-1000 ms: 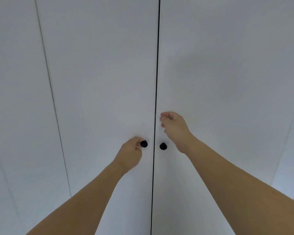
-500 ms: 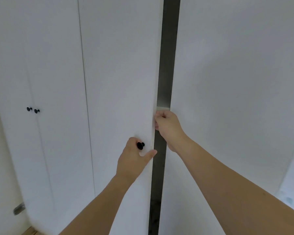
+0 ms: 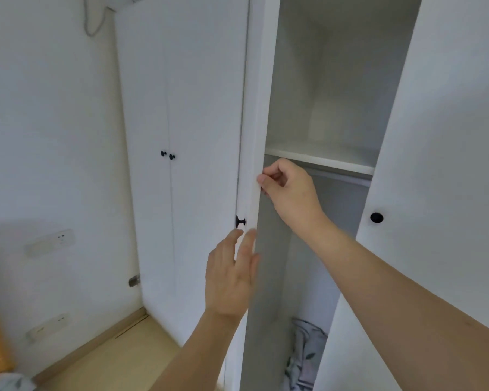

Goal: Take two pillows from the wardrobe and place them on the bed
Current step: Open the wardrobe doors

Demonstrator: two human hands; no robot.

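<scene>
- The left hand [image 3: 232,275] is nearest, palm toward the left door [image 3: 250,136], fingers straight and spread, released; its fingertips are just below the black knob [image 3: 240,221], and I cannot tell whether they touch the door.
- The right hand [image 3: 287,190] is higher up, fingers curled and thumb pinching the free edge of that left door, grasping it.
- The left door is swung out, seen almost edge-on; the right door [image 3: 441,165] also stands ajar, its own knob [image 3: 376,217] facing the camera.
- Between the doors the wardrobe [image 3: 322,94] is open: a white shelf [image 3: 322,160] crosses at about the height of the right hand, with a rail just under it.
- Low in the wardrobe lies grey patterned fabric [image 3: 304,359]; whether it is a pillow cannot be told.
- Farther left are two closed doors [image 3: 181,108] with small black knobs side by side.
- On the left wall are sockets [image 3: 50,242], above a pale wooden floor [image 3: 119,359].
</scene>
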